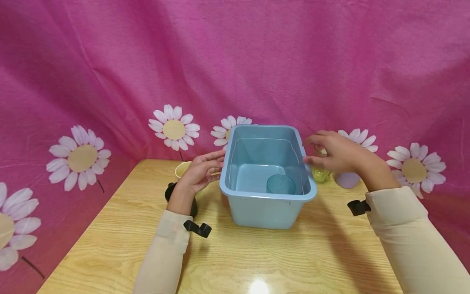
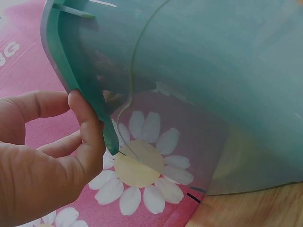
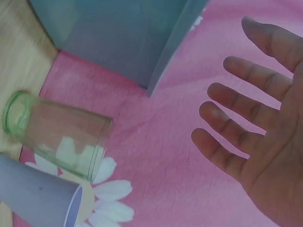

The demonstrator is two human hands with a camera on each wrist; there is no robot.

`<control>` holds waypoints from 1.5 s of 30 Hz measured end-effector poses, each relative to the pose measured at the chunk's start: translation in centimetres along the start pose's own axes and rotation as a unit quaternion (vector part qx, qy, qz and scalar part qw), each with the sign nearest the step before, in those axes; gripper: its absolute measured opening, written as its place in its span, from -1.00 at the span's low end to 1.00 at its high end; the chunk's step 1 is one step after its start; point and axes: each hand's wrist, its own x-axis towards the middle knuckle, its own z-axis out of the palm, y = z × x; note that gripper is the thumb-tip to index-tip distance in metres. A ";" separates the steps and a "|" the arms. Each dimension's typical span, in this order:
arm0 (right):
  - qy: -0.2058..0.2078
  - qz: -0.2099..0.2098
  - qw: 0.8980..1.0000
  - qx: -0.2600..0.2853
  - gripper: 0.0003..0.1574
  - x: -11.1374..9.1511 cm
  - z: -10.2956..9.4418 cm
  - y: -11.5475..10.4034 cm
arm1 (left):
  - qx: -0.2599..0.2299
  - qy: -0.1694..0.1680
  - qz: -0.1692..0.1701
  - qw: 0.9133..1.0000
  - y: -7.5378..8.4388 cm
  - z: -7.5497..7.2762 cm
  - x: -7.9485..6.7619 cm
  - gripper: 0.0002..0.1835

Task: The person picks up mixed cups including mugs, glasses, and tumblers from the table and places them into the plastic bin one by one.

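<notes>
A blue-grey plastic tub stands on the wooden table. Inside it, towards the near right corner, is a teal see-through bowl. My left hand is at the tub's left rim, its fingertips touching the edge; the left wrist view has the thumb and fingers against the rim from outside. On the other side, my right hand is beside the right rim. Its fingers are spread apart in the right wrist view, away from the tub wall, and the palm holds nothing.
Behind my right hand stand a green-yellow glass and a lilac cup. A cream-yellow cup and a black cup are near my left wrist, partly hidden. A pink flowered cloth hangs behind the table.
</notes>
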 end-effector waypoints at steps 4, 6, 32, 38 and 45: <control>0.012 0.003 1.000 -0.001 -0.60 -0.5 -0.4 0.8 | -0.006 -0.006 0.004 1.000 -0.1 0.0 0.0 -0.45; 0.016 0.006 1.000 -0.002 -0.65 -0.7 -0.6 1.2 | -0.007 -0.007 0.006 1.000 -0.1 0.0 0.0 -0.44; 0.002 0.114 0.993 0.011 -0.46 -4.4 -2.7 7.8 | -0.010 -0.001 -0.004 1.000 -0.1 0.0 -0.1 -0.45; -0.007 0.127 0.992 0.016 -0.41 -4.5 -2.8 8.8 | -0.008 0.000 -0.004 1.000 0.0 -0.1 -0.1 -0.45; -0.018 0.137 0.990 0.020 -0.33 -4.8 -2.4 10.1 | 0.001 -0.001 -0.005 1.000 0.0 -0.1 -0.1 -0.46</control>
